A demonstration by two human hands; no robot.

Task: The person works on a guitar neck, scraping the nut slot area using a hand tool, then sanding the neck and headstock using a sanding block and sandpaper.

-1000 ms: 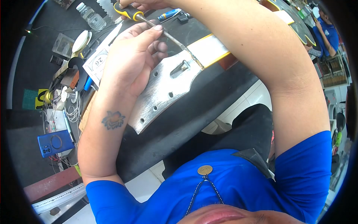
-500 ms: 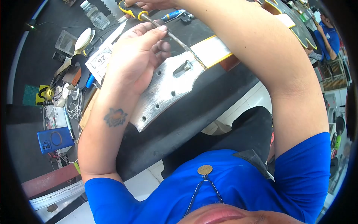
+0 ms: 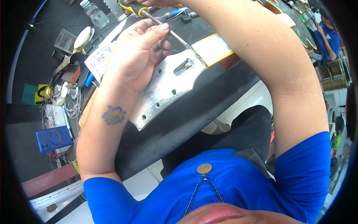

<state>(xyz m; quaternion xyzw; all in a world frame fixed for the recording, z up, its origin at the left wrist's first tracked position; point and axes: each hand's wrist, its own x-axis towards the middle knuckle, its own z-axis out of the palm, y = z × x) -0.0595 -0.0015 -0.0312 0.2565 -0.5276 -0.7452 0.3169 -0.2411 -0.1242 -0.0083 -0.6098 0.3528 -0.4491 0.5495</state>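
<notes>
A guitar neck lies across the bench, its bare, silvery-looking headstock (image 3: 164, 91) pointing toward me. The flat tip of a screwdriver (image 3: 178, 38) with a yellow and black handle rests in the nut slot, between headstock and fretboard (image 3: 210, 50). My left hand (image 3: 147, 39) pinches its metal shaft between thumb and fingers, close above the headstock. At the top edge, my right hand (image 3: 156, 2) is closed round the handle, partly cut off by the frame. In the headstock is an elongated cavity (image 3: 182, 67) with a metal rod end, along with several round holes.
A water bottle (image 3: 96, 15), tape rolls, cables and a blue phone (image 3: 55, 139) lie at the left. A blue pen-like tool (image 3: 174, 13) is beyond the neck. A steel ruler (image 3: 56, 196) sits lower left. Another person (image 3: 328, 35) in blue sits far right.
The screwdriver and both hands have shifted only slightly, with the tip still at the nut slot. The view has moved a little.
</notes>
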